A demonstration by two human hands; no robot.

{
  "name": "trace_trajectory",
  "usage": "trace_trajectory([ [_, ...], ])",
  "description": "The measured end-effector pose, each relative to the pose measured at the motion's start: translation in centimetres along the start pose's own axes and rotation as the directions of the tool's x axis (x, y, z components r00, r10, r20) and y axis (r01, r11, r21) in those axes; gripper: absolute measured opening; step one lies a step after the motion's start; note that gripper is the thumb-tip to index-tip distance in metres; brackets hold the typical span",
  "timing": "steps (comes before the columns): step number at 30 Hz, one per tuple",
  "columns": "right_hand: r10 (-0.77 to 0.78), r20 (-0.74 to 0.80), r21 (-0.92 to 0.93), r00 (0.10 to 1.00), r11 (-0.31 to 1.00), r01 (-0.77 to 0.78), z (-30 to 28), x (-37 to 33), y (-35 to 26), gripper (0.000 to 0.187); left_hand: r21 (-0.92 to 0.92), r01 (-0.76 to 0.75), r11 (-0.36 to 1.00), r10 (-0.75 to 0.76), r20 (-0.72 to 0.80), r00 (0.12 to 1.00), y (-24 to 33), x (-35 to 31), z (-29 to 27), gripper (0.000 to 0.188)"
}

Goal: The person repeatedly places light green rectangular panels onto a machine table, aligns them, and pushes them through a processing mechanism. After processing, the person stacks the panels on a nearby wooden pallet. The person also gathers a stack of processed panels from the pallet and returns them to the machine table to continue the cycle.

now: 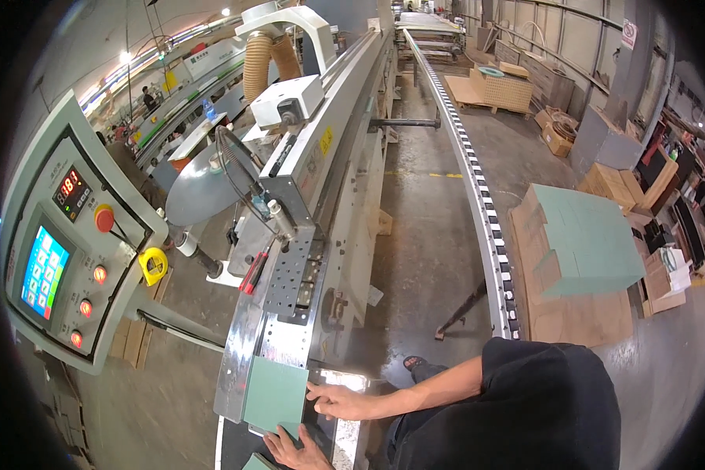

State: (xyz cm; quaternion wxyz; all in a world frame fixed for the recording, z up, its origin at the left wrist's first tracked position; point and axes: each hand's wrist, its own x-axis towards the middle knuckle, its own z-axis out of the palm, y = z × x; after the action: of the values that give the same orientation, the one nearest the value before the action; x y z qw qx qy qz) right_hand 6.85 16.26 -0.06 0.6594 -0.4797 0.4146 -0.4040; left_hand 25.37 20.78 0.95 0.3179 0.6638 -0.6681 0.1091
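Observation:
A flat green board (276,392) lies on the metal infeed table of a long machine, just before its perforated steel plate (291,274). My right hand (343,402) touches the board's right edge; its forefinger and thumb reach out and the other fingers are loosely bent. At the near edge, my left hand (296,451) has its fingers spread, with the tips against the board. Neither hand is wrapped round anything. Below, the corner of another green board (258,463) shows at the picture's lower rim.
Left stands a control panel (78,235) with a lit screen and a red stop button; a yellow tape measure (153,266) hangs beside it. Red-handled pliers (254,272) rest near the machine head. A roller rail (478,188) runs along the right. Beyond it sits a stack of green boards (591,235).

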Motion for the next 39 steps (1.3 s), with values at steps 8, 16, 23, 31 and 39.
trace_trajectory([
  [8,-0.092,-0.012,-0.097,0.996,0.991,0.09,0.3,0.5,1.9,0.065,-0.003,0.05,0.999,-0.05,0.016,0.999,0.1,-0.6,-0.7,0.053],
  [16,-0.16,-0.052,-0.031,0.986,0.987,0.158,0.2,0.7,2.7,0.059,-0.015,0.012,1.0,-0.011,0.046,0.999,-2.3,-2.2,1.6,0.049],
  [23,-0.12,-0.057,-0.026,0.991,0.993,0.119,-3.3,1.4,-0.2,0.061,-0.042,0.087,0.995,-0.084,0.072,0.994,1.6,0.5,3.0,0.049],
  [31,-0.127,-0.121,-0.089,0.984,0.989,0.117,-11.6,4.8,-3.2,0.059,-0.102,0.126,0.987,-0.11,0.146,0.983,8.1,5.6,8.5,0.047],
  [39,-0.113,-0.227,-0.064,0.967,0.993,0.101,-20.7,8.8,-5.5,0.056,-0.135,0.026,0.991,-0.013,0.102,0.995,15.0,11.2,15.0,0.048],
])
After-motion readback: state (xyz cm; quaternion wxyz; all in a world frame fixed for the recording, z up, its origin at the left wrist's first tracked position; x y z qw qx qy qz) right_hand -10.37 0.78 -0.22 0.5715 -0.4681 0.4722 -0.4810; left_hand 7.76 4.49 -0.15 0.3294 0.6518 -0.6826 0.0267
